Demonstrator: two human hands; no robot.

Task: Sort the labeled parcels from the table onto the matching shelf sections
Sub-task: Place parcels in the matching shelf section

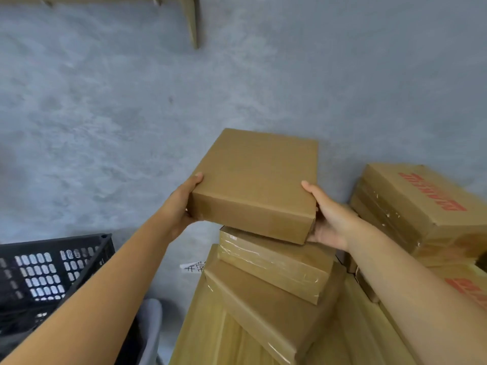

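Holding plain brown cardboard parcel (254, 185) between both hands, above taped parcel stack (274, 267) on wooden table (210, 325). Left hand (179, 204) grips left edge, right hand (329, 219) cups near right corner. No label visible on top face; likely needs turning to read. Keep level, clear red-printed cartons (419, 206) beside.

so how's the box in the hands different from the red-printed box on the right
The held box has plain faces with no print showing; the red-printed box carries red lettering on top. The held box is gripped at both sides by the left hand and right hand, above a taped parcel; the red-printed box rests on other boxes, untouched. Both are brown cardboard.
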